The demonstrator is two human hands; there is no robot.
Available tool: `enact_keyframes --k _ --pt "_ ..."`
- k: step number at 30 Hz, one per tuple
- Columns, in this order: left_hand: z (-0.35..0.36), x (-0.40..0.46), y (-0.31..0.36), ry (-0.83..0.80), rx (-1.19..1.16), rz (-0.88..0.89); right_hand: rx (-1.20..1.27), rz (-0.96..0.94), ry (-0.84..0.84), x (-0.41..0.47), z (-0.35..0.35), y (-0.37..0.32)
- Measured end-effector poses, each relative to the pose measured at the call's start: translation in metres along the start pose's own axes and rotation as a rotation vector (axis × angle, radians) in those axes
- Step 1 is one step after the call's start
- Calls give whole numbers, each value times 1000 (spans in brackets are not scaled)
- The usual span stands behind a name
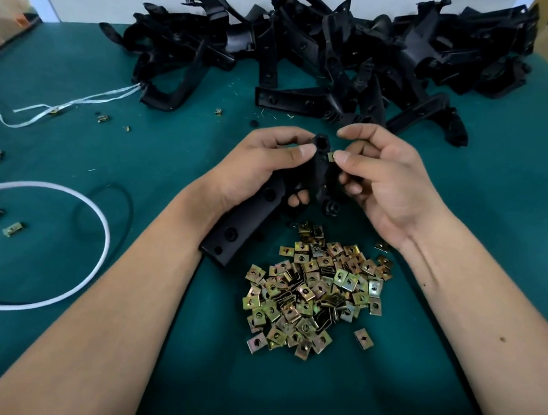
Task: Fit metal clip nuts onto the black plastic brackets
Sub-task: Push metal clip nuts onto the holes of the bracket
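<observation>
Black plastic bracket (250, 218) gripped in left hand (257, 167) at frame centre, upper end raised, likely to steady it. Right hand (382, 182) pinched one metal clip nut (330, 156) against bracket's edge, apparently to slide it on. Loose clip nut pile (313, 295) lay just below hands, within reach. Heap of brackets (318, 57) across top of green mat (142, 87); white cord (53, 249) at left.

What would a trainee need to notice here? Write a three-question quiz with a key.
1. True or false: the left hand grips the black plastic bracket.
2. What do the right hand's fingers pinch? A) white cord B) small metal clip nut C) nothing
3. Where does the pile of brass-coloured metal clip nuts lie relative to the hands?

Key: 1 true. 2 B, the small metal clip nut at the bracket's upper end. 3 On the green table mat, nearer the person, between the forearms.
</observation>
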State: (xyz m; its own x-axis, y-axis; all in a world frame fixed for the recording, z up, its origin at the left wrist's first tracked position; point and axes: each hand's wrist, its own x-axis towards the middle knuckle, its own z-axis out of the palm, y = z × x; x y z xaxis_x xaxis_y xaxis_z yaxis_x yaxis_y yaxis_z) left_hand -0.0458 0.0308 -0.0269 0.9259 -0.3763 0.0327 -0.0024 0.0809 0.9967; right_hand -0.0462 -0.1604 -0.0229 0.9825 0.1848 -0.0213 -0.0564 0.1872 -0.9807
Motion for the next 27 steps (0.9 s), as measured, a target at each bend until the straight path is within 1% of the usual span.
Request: enact_keyframes --k 3,9,10,12,13,14,17,18,19,22,25,27 --pt "0 1 -1 18 27 -16 -21 -12 -27 0 3 3" --pt "-5 1 1 23 30 -22 -204 -91 1 0 1 3" --pt "-7 1 2 40 24 -18 -250 -105 16 1 0 3" --pt "-15 1 4 124 -12 -10 -399 -167 36 2 -4 1" --pt "-20 0 4 177 -48 -9 -500 -201 7 3 -7 -2" --pt "-25 0 5 224 -97 -6 -601 -218 -73 3 -11 -5" --pt "-35 1 6 310 -290 4 -884 -132 -441 -1 -13 -11" --pt "-37 1 5 321 -344 -3 -958 -101 -511 -2 -12 -11" --pt "-38 1 5 323 -379 -14 -1000 -85 -541 -2 -12 -11" --pt "-39 1 1 307 -397 -23 -1020 -76 -550 -2 -11 -11" --pt "-36 2 -3 268 -317 36 -1014 -59 -548 -2 -13 -11" --pt "-33 2 -5 229 -210 70 -1011 -75 -535 -2 -13 -10"
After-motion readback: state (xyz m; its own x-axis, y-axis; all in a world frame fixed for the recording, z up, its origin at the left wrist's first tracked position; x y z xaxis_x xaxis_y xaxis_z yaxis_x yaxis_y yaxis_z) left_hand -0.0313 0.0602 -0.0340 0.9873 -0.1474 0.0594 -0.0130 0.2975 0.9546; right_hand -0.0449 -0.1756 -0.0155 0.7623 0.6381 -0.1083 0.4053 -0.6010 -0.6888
